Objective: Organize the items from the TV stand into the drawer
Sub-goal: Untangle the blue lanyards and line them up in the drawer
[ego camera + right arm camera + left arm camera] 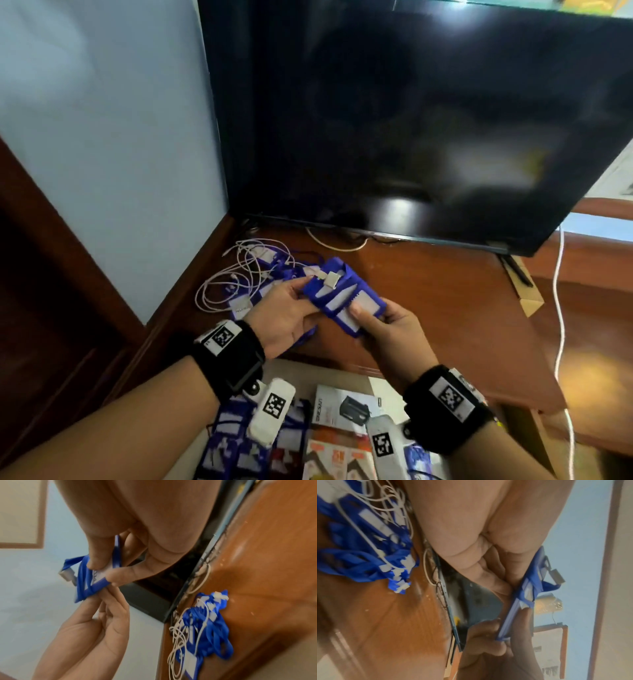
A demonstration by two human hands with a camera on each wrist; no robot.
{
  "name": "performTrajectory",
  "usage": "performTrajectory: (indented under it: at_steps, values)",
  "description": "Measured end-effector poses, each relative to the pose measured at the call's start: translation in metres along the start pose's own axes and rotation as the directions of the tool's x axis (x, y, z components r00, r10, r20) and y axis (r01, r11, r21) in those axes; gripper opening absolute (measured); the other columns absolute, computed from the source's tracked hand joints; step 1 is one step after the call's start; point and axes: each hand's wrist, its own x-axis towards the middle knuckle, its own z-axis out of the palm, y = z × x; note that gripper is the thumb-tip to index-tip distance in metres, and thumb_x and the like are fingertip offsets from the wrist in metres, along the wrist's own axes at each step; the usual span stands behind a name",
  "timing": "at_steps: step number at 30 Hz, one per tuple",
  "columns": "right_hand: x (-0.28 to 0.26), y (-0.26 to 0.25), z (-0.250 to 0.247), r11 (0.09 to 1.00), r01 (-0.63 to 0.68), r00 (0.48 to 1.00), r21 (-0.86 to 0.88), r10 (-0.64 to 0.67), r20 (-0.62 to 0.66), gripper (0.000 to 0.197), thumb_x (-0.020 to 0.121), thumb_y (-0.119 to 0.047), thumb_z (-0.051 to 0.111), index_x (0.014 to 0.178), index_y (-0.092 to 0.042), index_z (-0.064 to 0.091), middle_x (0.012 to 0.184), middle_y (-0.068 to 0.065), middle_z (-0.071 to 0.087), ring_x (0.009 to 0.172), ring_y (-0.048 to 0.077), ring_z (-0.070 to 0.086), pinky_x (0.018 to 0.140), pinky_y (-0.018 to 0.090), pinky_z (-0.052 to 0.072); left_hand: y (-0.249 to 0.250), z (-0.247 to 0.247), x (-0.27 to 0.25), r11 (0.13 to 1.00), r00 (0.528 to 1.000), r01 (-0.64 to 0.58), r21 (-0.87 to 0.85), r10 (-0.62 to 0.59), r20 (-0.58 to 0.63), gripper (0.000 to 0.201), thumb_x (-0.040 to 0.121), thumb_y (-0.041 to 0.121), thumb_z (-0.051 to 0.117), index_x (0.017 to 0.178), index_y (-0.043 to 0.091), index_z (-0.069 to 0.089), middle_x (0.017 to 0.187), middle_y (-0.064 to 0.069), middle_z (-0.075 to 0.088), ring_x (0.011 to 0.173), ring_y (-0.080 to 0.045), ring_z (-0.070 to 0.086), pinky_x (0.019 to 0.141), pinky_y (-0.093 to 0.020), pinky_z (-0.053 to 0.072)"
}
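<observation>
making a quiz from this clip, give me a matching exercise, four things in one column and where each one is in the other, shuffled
Things:
1. blue badge holders
2. white cables
3. TV
4. boxed items

Places:
A. in the open drawer below the stand
B. standing at the back of the TV stand
C. held between the left hand and right hand
D. tangled on the stand's left corner

Pairs: 1-C, 2-D, 3-B, 4-A
</observation>
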Motion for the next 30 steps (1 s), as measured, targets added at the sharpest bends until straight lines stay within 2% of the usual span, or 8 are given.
performTrajectory:
  at_steps: [3,6,9,13,16,18,23,30]
  values:
    - [-0.006,0.026,0.015,0.994,-0.069,0.996,0.081,0.073,-0.046,0.037,0.080,-0.026,0.080,0.110,-0.004,0.075,0.092,0.016,0.076,0.066,0.019,0.064,0.056,0.025,0.052,-0.015,-0.024,-0.016,0.997,0.999,0.051,-0.058,-0.051,0.005,0.038,0.083,-0.007,0.057,0.114,0.006,0.077,0.122,-0.017,0.074,0.110,-0.023,0.073,0.088,-0.030,0.062]
    - [-0.011,0.051,0.028,0.989,-0.145,0.985,0.024,0.146,-0.091,0.036,0.079,-0.034,0.079,0.100,-0.005,0.077,0.085,0.018,0.076,0.061,0.022,0.066,0.059,0.030,0.057,-0.017,-0.053,-0.036,0.991,0.984,0.119,-0.067,-0.109,0.139,0.055,0.087,-0.015,0.048,0.139,-0.002,0.059,0.140,-0.024,0.062,0.132,-0.032,0.060,0.110,-0.037,0.051]
    - [-0.013,0.069,0.034,0.927,-0.240,0.971,-0.288,0.229,-0.074,0.051,0.081,-0.054,0.075,0.079,-0.004,0.074,0.068,0.016,0.071,0.054,0.026,0.064,0.055,0.033,0.055,-0.030,-0.077,-0.044,0.984,0.990,0.137,0.117,-0.132,-0.049,0.037,0.096,-0.002,0.062,0.133,-0.001,0.064,0.131,-0.019,0.069,0.119,-0.027,0.066,0.098,-0.033,0.055]
    - [-0.017,0.098,0.027,0.340,-0.049,0.932,-0.939,0.354,0.080,0.072,0.091,-0.074,0.049,0.077,-0.007,0.072,0.068,0.009,0.074,0.058,0.019,0.067,0.065,0.033,0.054,-0.063,-0.125,-0.044,0.834,0.961,0.253,0.491,-0.160,-0.224,0.016,0.098,0.001,0.065,0.110,0.004,0.074,0.094,-0.007,0.079,0.077,-0.011,0.070,0.069,-0.024,0.056]
    - [-0.020,0.117,0.016,0.177,0.022,0.889,-0.984,0.446,0.101,0.051,0.090,-0.067,0.055,0.089,-0.019,0.074,0.090,0.003,0.076,0.084,0.020,0.069,0.072,0.032,0.052,-0.095,-0.181,-0.041,0.637,0.913,0.406,0.655,-0.258,-0.315,0.016,0.098,-0.002,0.063,0.105,0.008,0.073,0.096,-0.004,0.079,0.087,-0.016,0.074,0.080,-0.030,0.060]
    - [-0.019,0.121,0.010,0.141,0.016,0.882,-0.990,0.464,0.080,0.038,0.092,-0.062,0.058,0.098,-0.028,0.074,0.100,-0.004,0.074,0.094,0.017,0.068,0.077,0.029,0.051,-0.111,-0.215,-0.036,0.519,0.873,0.488,0.702,-0.288,-0.394,0.017,0.098,-0.002,0.060,0.110,0.005,0.071,0.110,-0.015,0.077,0.107,-0.029,0.072,0.100,-0.043,0.056]
    - [-0.005,0.116,-0.003,0.109,-0.009,0.914,-0.994,0.405,0.036,0.029,0.094,-0.054,0.059,0.101,-0.030,0.074,0.088,-0.010,0.068,0.084,0.012,0.063,0.072,0.027,0.046,-0.131,-0.262,-0.008,0.303,0.822,0.566,0.767,-0.282,-0.495,0.016,0.099,0.007,0.053,0.098,0.014,0.067,0.105,-0.008,0.074,0.104,-0.029,0.070,0.092,-0.035,0.053]
    - [0.036,0.105,-0.008,0.085,0.008,0.950,-0.996,0.311,0.034,0.020,0.094,-0.049,0.060,0.088,-0.031,0.068,0.071,-0.015,0.061,0.072,0.008,0.058,0.059,0.023,0.038,-0.153,-0.281,0.034,0.392,0.821,0.570,0.722,-0.235,-0.521,0.029,0.105,0.011,0.054,0.132,0.011,0.063,0.128,-0.007,0.066,0.109,-0.025,0.060,0.092,-0.028,0.042]
